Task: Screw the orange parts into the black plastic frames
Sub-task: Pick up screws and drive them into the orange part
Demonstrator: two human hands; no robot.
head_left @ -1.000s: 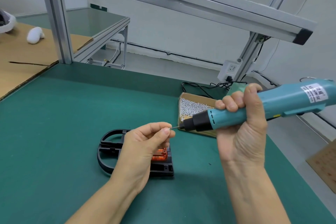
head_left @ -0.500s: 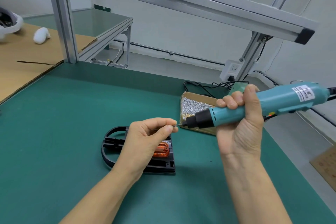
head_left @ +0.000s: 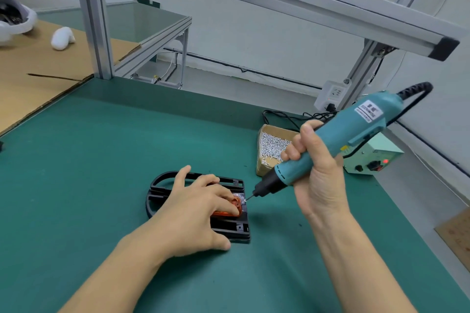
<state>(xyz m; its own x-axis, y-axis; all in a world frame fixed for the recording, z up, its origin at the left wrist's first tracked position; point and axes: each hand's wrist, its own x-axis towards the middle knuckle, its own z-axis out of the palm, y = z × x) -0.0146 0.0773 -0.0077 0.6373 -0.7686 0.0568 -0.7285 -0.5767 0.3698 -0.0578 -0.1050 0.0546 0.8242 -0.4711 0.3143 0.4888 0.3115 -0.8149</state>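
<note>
— Where's the orange part (head_left: 227,207) against my hands?

— Under my left hand (head_left: 195,211), whose straight fingers press it flat into the black frame (head_left: 230,230) on the green mat (head_left: 101,160). My right hand (head_left: 318,173) is wrapped around the teal screwdriver (head_left: 330,140), bit touching the part's right corner.

— Its look?

— Translucent orange, ribbed, mostly covered.

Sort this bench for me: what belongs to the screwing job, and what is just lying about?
In the job:
- black frame
- orange part
- electric screwdriver, gripped by the right hand
- left hand, pressing on the frame
- box of screws

Lying about:
- cardboard sheet
- white objects on it
- power strip
</note>
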